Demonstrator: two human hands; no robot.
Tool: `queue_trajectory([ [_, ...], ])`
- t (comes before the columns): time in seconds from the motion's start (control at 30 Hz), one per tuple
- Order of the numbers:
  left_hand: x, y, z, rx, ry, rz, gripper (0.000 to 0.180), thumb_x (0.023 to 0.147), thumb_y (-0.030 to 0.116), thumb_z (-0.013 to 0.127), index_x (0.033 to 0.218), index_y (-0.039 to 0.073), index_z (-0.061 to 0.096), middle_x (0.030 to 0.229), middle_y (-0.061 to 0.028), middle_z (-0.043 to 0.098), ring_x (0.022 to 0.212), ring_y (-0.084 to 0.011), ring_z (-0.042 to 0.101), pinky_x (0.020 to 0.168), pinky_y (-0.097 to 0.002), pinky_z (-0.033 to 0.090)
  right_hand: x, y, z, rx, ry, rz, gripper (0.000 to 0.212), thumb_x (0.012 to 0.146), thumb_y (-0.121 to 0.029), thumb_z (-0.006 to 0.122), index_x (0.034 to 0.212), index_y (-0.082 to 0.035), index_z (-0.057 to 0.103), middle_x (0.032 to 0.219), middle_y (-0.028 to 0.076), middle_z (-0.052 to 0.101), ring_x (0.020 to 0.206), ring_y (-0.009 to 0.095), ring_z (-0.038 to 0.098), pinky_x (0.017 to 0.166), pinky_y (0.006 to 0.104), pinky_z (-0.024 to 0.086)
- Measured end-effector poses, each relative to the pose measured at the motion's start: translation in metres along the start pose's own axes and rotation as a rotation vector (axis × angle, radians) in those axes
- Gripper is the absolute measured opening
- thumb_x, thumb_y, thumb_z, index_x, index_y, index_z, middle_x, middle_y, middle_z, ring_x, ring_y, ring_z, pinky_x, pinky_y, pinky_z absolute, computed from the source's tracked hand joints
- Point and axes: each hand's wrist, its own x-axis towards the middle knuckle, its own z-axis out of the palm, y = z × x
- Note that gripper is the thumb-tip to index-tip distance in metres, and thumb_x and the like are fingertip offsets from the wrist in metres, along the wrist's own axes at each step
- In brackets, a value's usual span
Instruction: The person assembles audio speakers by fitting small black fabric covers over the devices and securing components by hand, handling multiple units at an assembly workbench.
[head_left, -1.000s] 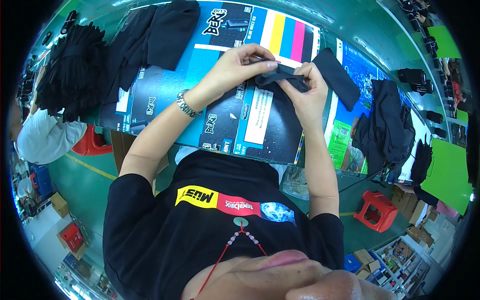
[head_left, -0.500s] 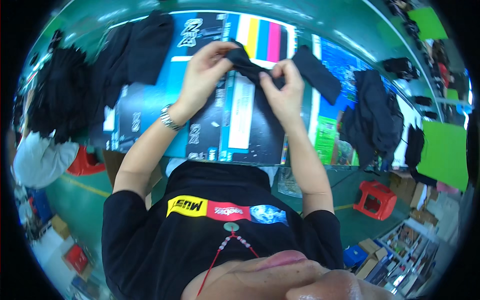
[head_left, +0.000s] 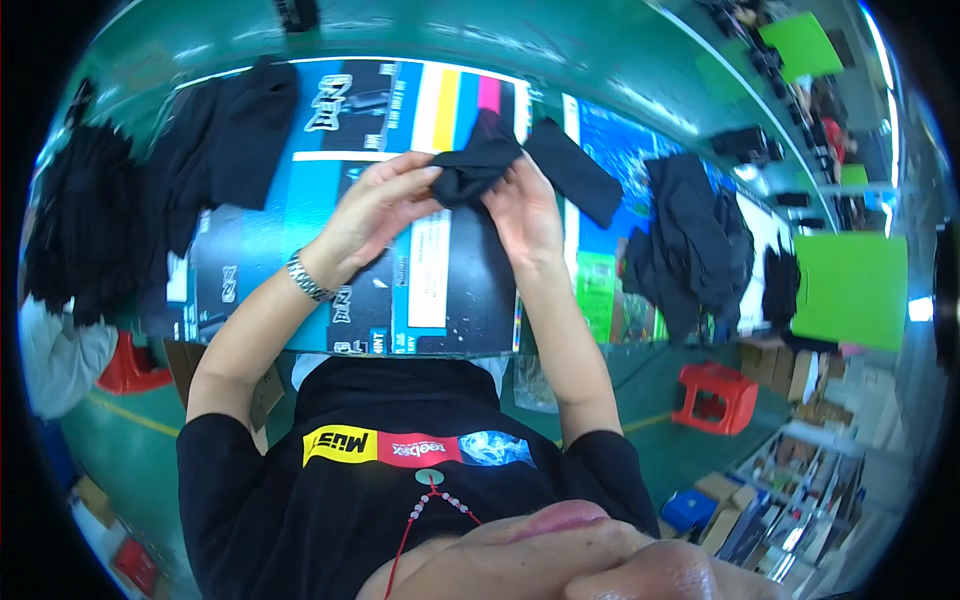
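Observation:
A soft black cloth piece (head_left: pixel 475 168) is held above the table, bunched and folded over so that an opening or fold shows at its lower left. My left hand (head_left: pixel 385 205), with a metal-band watch on its wrist, pinches the cloth's left edge between thumb and fingers. On the other side, my right hand (head_left: pixel 527 212) grips the right edge, its fingertips partly hidden by the cloth. Just right of my right hand lies a flat, oblong black cloth piece (head_left: pixel 575 172). Whether the held cloth is a sock, a sleeve or something else, I cannot tell.
Printed sheets (head_left: pixel 260 265) cover the tabletop. Heaped black cloth (head_left: pixel 85 220) and flatter black pieces (head_left: pixel 235 135) lie at the left; another black pile (head_left: pixel 690 235) sits at the right. Red stools (head_left: pixel 714 398) stand on the green floor. Part of another person (head_left: pixel 60 355) shows far left.
The cloth has gone from a stretched, twisted strip to a rounder, folded bunch. My hands have turned with it, the right one now more upright. The whole view has shifted.

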Motion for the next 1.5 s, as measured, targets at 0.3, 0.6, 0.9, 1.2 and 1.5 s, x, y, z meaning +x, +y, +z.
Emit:
queue_trajectory([
  [0.3, 0.000, 0.010, -0.008, -0.187, 0.049, -0.170, 0.019, 0.087, 0.019, 0.065, 0.096, 0.002, 0.065, 0.091, -0.0056, 0.067, 0.081, -0.0131, 0.064, 0.075, -0.0292, 0.051, -0.019, 0.003, -0.017, -0.080, -0.198, 0.304, 0.042, 0.096, -0.031, 0.050, 0.121, 0.003, 0.053, 0.127, 0.018, 0.055, 0.121, 0.028, 0.051, 0.106, 0.0444, 0.036],
  [0.6, -0.026, 0.025, 0.004, 0.428, -0.838, -0.123, 0.035, 0.084, 0.017, 0.069, 0.062, -0.008, 0.058, 0.073, -0.0085, 0.060, 0.073, -0.0107, 0.055, 0.063, -0.0280, 0.041, -0.038, -0.024, 0.000, -0.023, -0.787, 0.378, 0.037, 0.088, -0.038, 0.059, 0.074, -0.003, 0.058, 0.080, 0.013, 0.058, 0.087, 0.022, 0.050, 0.078, 0.0392, 0.039],
  [0.9, -0.043, 0.046, 0.055, 0.707, -1.311, -0.363, 0.031, 0.089, 0.023, 0.067, 0.088, -0.008, 0.064, 0.078, -0.0103, 0.067, 0.078, -0.0134, 0.060, 0.069, -0.0299, 0.045, -0.044, -0.047, 0.006, -0.192, -1.157, 0.645, 0.028, 0.081, -0.019, 0.068, 0.090, 0.007, 0.060, 0.088, 0.020, 0.064, 0.089, 0.031, 0.060, 0.089, 0.0376, 0.041],
  [1.2, -0.058, 0.088, 0.069, 0.949, -1.200, -0.262, 0.045, 0.089, 0.033, 0.066, 0.065, -0.003, 0.058, 0.058, -0.0031, 0.052, 0.059, -0.0072, 0.046, 0.055, -0.0279, 0.037, -0.065, -0.090, 0.082, -1.099, -1.135, 0.334, 0.023, 0.080, -0.021, 0.073, 0.084, -0.003, 0.061, 0.081, 0.006, 0.060, 0.083, 0.017, 0.056, 0.090, 0.0365, 0.039],
  [1.5, -0.061, 0.085, 0.076, 1.501, -1.150, 0.002, 0.055, 0.085, 0.050, 0.065, 0.072, -0.003, 0.061, 0.062, -0.0088, 0.055, 0.062, -0.0151, 0.051, 0.058, -0.0313, 0.041, -0.054, -0.084, 0.109, -1.071, -1.392, 0.168, 0.022, 0.083, -0.009, 0.069, 0.067, -0.002, 0.054, 0.058, 0.003, 0.044, 0.058, 0.018, 0.043, 0.077, 0.0344, 0.036],
])
